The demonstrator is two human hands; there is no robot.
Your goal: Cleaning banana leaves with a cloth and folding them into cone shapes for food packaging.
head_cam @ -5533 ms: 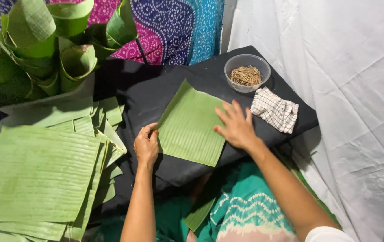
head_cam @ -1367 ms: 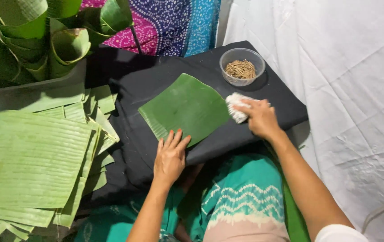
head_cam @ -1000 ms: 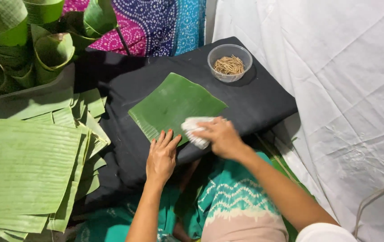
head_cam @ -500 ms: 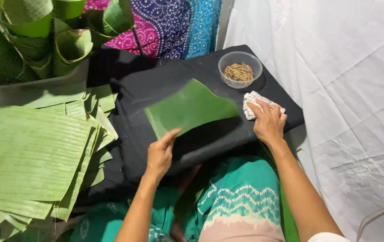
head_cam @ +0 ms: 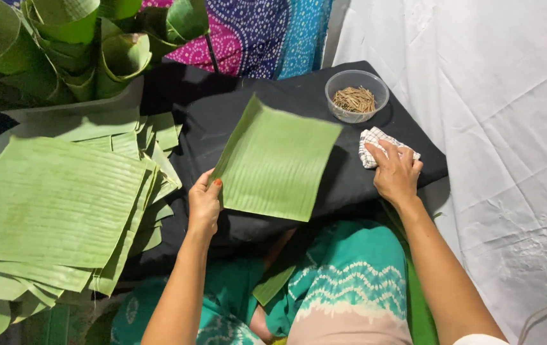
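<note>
left hand (head_cam: 204, 206): pinching the near-left edge of the cut banana leaf piece (head_cam: 276, 163), thumb on top, other fingers under the leaf so mostly hidden
right hand (head_cam: 396, 174): palm down on the checked cloth (head_cam: 375, 144), fingers together and slightly curled over it, pressing it onto the black cloth-covered board (head_cam: 350, 185)
leaf location: over the middle of the black board, left side lifted by the hand, far-right part looks low to the board; cannot tell whether it touches
leaf orientation: roughly rectangular, long axis runs from near-right to far-left on a slant, far-left corner points toward the rolled leaf cones (head_cam: 82, 51); ribs run across the short way, pale matte face up
nearby: clear bowl of thin sticks (head_cam: 356, 96) just beyond the checked cloth; stack of flat leaf sheets (head_cam: 50, 204) well to the left, off the board
risk 1: leaf likely tears along the ribs, since it is held at one edge only and the rest hangs
risk 2: pinch is small, so the sheet could slip and slide off the near edge into the lap
risk 3: a swing of the free corner could knock the stick bowl; looks a small risk, they are apart
risk 4: cloth bunched under the palm could drag the black cover if pushed hard
</note>
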